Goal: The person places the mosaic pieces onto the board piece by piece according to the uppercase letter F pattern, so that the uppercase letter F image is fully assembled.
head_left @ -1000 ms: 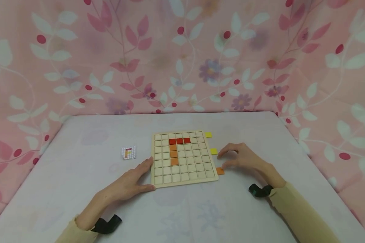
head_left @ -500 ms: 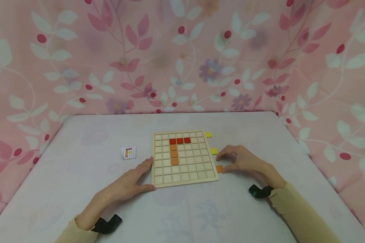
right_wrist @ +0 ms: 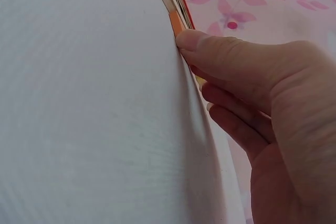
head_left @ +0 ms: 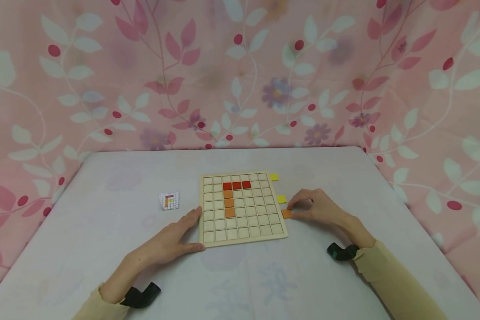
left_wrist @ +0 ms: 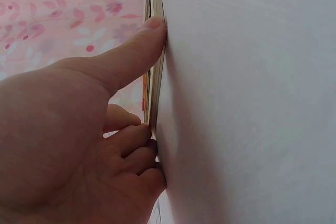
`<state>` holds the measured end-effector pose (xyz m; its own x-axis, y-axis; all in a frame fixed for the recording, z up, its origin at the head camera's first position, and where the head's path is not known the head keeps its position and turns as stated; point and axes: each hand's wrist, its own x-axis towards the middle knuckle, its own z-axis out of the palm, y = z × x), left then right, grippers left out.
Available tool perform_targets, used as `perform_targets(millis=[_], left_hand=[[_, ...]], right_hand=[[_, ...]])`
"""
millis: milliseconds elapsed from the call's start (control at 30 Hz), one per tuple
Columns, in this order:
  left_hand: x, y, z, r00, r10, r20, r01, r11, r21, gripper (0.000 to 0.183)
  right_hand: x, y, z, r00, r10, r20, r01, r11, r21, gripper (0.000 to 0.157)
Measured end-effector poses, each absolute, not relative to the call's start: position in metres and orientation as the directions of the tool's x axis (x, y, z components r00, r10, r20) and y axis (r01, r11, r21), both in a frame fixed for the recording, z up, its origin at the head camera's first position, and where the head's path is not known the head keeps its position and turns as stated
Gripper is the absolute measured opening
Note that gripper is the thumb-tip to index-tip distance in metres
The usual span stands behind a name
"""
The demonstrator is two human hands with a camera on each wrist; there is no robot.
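Lying on a white cloth-covered table [head_left: 240, 284], square pale-wood grid board [head_left: 259, 209] met left hand [head_left: 168, 243] at its left edge, fingers extended. Right hand [head_left: 323, 210] pinched 1 loose orange square tile [head_left: 286, 214] by board's right edge, near 2 yellow square tiles [head_left: 282, 199]. Grid held 3 red square tiles [head_left: 236, 185], 3 inset orange ones [head_left: 229, 203].

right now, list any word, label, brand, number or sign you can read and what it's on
No readable text shows in any view.
Small white square card with a coloured grid: any lettering is too small to read.
Curved black device at the right wrist: any marking is too small to read.
Pale wood-coloured grid board: no lettering visible.
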<state>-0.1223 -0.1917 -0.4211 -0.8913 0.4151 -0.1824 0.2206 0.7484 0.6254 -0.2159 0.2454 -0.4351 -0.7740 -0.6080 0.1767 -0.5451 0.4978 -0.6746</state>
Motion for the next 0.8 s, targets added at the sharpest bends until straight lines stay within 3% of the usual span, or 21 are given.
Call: perform_targets(millis=[800], left_hand=[[-0.1222, -0.1921, -0.4195, -0.888, 0.414, -0.202, 0.209, 0.752, 0.625, 0.100]], right_hand=[[-0.2182, 0.2429, -0.4436, -0.770, -0.539, 0.342, -0.618, 0.494, -0.612, 0.026]])
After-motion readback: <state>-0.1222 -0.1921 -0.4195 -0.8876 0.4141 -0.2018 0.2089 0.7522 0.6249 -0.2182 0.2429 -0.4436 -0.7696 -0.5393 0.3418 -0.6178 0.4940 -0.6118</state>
